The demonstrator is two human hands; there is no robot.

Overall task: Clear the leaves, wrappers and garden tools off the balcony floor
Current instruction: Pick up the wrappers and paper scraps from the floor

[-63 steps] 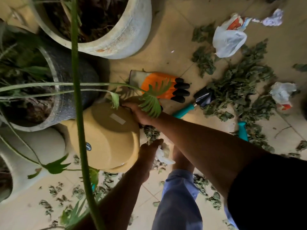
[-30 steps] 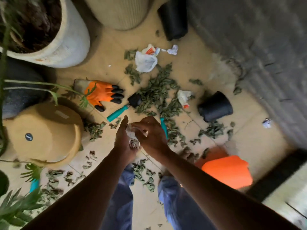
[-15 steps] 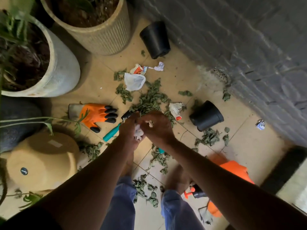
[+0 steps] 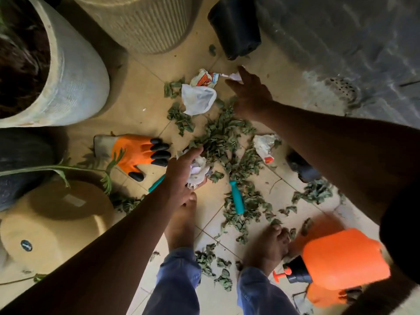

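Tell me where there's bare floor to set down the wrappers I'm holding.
Bare tile lies between the white planter and the orange glove, and by the wall beyond the right hand. The middle, around the leaf pile, is crowded.

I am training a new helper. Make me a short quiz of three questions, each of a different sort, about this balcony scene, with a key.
1. True or false: the left hand holds crumpled white wrappers.
2. Which thing does the right hand reach toward?
A. the orange glove
B. the small white paper scrap near the black pot
C. the orange sprayer
3. Fill in: the teal tool handle lies among dried ____ on the tiled floor.

Key: 1 true; 2 B; 3 leaves.
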